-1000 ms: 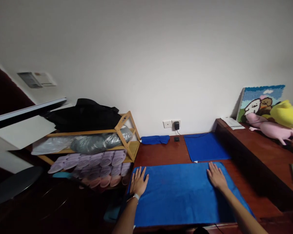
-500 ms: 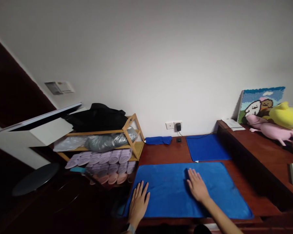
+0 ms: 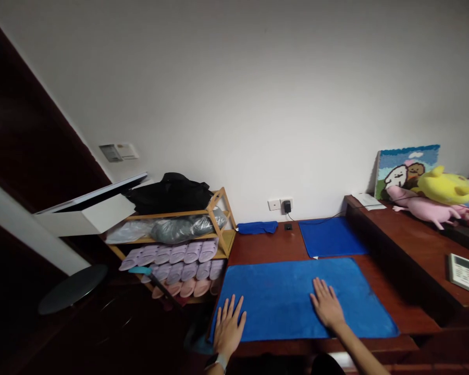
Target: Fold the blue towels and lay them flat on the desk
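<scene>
A large blue cloth lies spread over the reddish-brown desk. Flat on its left edge rests my left hand, fingers apart, a watch on the wrist. My right hand lies on the right half of the same cloth, palm down with fingers extended. Neither hand grips anything. Behind the large cloth, a darker blue cloth is laid flat against the wall side. A narrow folded blue cloth sits at the back left of the desk.
Left of the desk stands a wooden rack with several slippers, a black bag and an open white box. On the raised right ledge are plush toys and a white remote-like device. A black plug trails a cable.
My right hand has slid rightward over the large cloth. The left hand stays at the left edge. The camera view has shifted slightly, showing more of the right ledge.
</scene>
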Motion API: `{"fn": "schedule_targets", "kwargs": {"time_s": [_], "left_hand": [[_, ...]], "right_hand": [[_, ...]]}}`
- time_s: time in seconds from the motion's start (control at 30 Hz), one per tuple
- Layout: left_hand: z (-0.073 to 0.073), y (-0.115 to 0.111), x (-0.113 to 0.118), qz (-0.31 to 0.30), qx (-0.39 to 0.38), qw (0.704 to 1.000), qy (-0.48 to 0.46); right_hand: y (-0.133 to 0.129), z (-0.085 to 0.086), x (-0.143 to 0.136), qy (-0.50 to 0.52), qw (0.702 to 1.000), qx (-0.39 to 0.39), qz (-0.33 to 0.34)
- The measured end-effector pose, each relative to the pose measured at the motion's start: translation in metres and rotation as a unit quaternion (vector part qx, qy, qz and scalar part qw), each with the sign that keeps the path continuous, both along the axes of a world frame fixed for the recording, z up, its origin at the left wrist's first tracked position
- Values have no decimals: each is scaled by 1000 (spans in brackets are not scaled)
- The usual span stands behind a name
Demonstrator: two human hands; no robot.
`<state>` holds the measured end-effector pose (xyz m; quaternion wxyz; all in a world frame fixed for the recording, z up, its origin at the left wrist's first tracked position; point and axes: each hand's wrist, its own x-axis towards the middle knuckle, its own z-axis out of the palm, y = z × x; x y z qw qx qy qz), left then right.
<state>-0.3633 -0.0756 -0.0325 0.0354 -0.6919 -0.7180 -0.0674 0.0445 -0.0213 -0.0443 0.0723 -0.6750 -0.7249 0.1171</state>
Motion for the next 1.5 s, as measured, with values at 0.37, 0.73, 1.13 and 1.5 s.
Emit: {"fn": "schedule_targets", "kwargs": {"time_s": [0.37,0.73,1.13,1.5], "left_hand": [[5,8,-1,7,-56,998,-3],[11,54,-35,15,46,999,13],[-27,134,-48,73,43,996,-18],[-26,132,-42,76,24,997,5]], "right_hand": [[-14,-46,198,-72,990,1,-120],[-5,-44,190,-67,990,55,-110],[86,28,-66,63,995,7,73],[101,-5,98,13,1000,-1,-3]]}}
